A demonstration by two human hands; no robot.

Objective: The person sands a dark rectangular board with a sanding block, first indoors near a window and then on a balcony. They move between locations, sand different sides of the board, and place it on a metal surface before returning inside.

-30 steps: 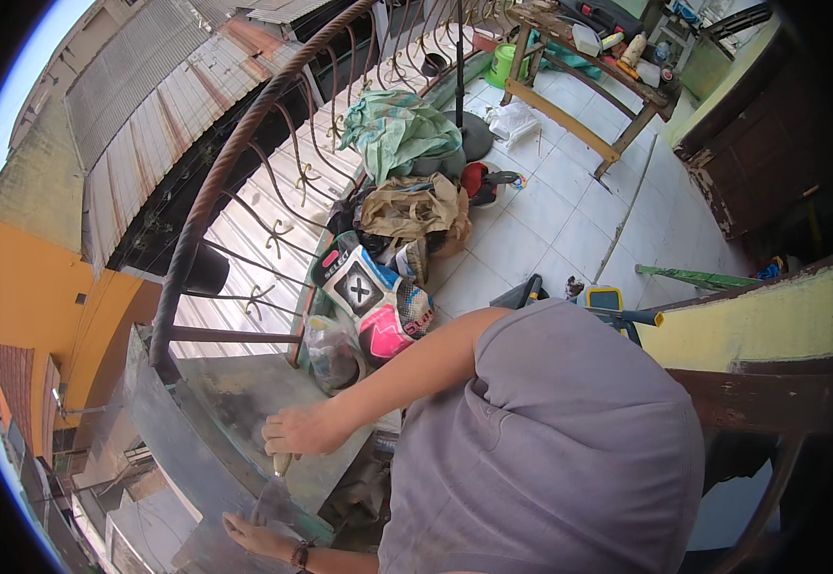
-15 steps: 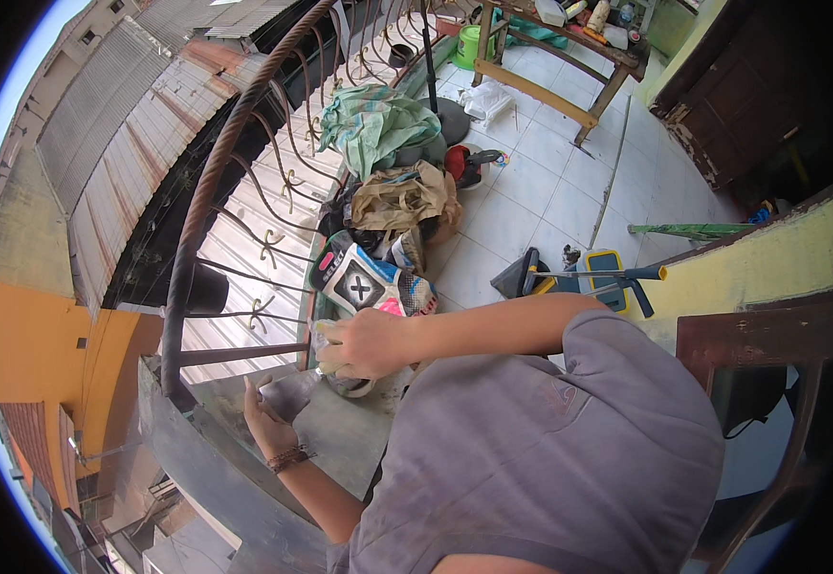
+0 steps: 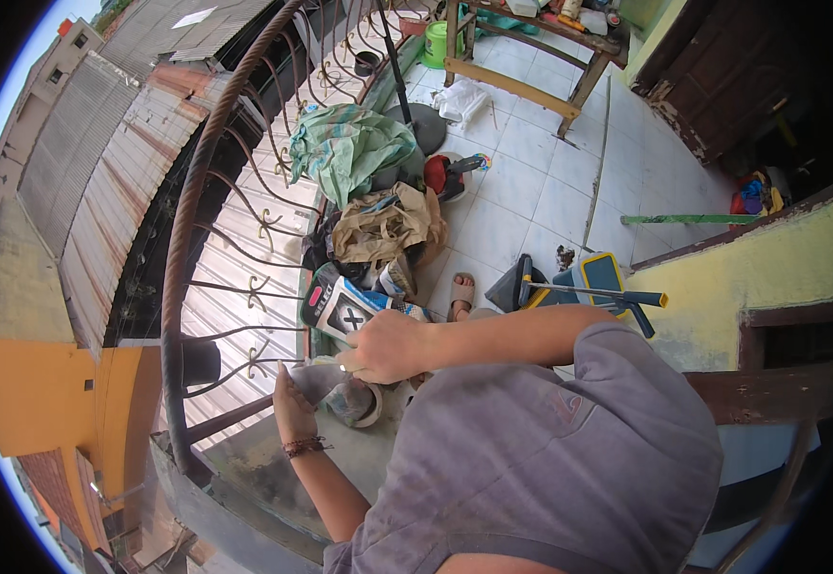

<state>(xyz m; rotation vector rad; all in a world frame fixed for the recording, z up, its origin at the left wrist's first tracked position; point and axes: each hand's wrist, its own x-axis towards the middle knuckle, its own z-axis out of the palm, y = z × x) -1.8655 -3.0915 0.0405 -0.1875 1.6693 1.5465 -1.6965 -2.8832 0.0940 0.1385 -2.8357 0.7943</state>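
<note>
My left hand point(image 3: 292, 409), with a beaded bracelet at the wrist, cups a grey, bag-like thing point(image 3: 314, 383) over the ledge. Its fingers point up along the side of the thing, whose exact kind I cannot make out. My right hand point(image 3: 385, 346) is closed with its knuckles up, close to the other end of the grey thing. A small pale bit shows at its fingertips; what the fingers hold is hidden. Just below, a round pale-rimmed pot or bowl point(image 3: 371, 407) with crumpled plastic stands on the grey ledge point(image 3: 330, 469).
A printed sack point(image 3: 340, 311), a brown cloth bag point(image 3: 388, 225) and a green sack point(image 3: 351, 148) lie along the curved metal railing point(image 3: 179, 249). A dustpan point(image 3: 509, 284) and blue-yellow tools point(image 3: 603, 277) are on the tiles. A wooden bench point(image 3: 517, 84) stands farther back.
The right hand has moved right and slightly away from the left. The left hand has risen and shifted right with the grey thing. The pot shows more, and a sandalled foot has appeared.
</note>
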